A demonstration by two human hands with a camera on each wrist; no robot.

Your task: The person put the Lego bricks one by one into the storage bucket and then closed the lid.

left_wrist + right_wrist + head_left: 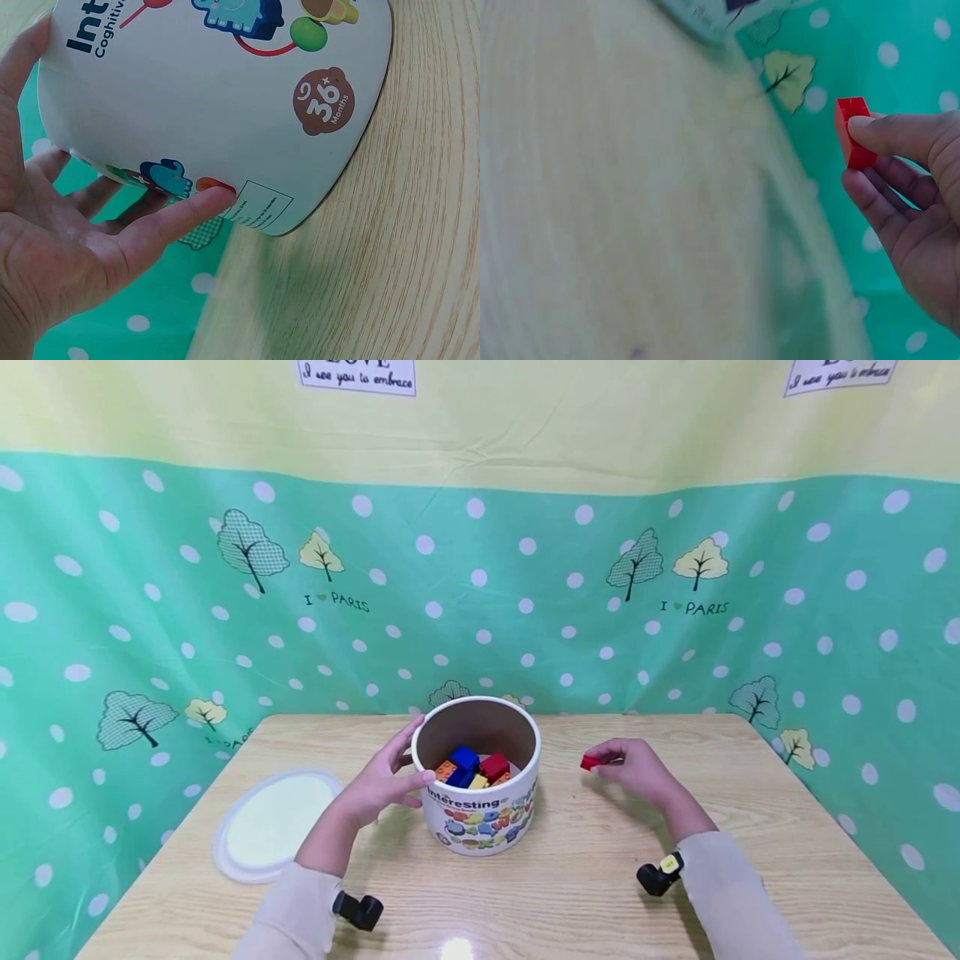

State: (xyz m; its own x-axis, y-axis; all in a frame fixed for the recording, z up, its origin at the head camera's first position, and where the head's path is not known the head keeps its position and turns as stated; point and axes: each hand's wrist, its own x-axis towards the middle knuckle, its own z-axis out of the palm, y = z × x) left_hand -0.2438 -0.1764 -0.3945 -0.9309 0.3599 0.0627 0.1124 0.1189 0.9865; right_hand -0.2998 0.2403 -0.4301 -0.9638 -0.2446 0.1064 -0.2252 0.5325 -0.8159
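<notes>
A round white bucket with colourful printed pictures stands upright on the table, its top uncovered. Blue, red, orange and yellow toy bricks lie inside it. My left hand holds the bucket at its left side, thumb at the front rim and fingers spread along the wall, as the left wrist view shows. To the right of the bucket, my right hand pinches a small red building brick between thumb and fingers, its hollow end showing in the right wrist view.
A round white lid lies flat on the wooden table at the left. Behind the table hangs a green and yellow cloth with dots and trees. Small cameras are strapped to both wrists.
</notes>
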